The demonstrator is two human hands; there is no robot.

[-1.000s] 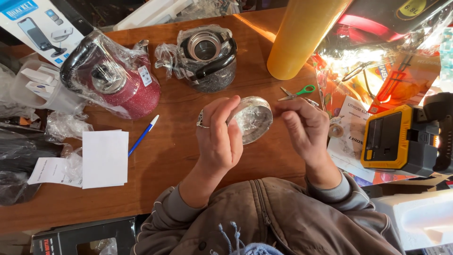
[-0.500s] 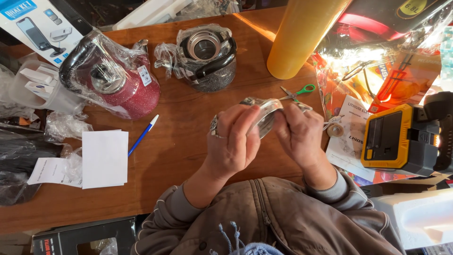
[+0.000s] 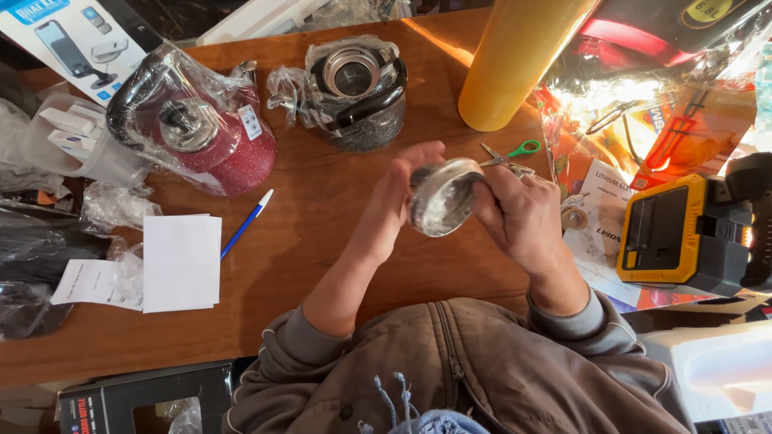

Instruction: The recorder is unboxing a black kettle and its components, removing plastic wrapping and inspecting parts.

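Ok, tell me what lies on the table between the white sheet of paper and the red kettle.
In the head view, a blue and white pen lies on the bare wood between the white paper and the plastic-wrapped red kettle, touching neither.
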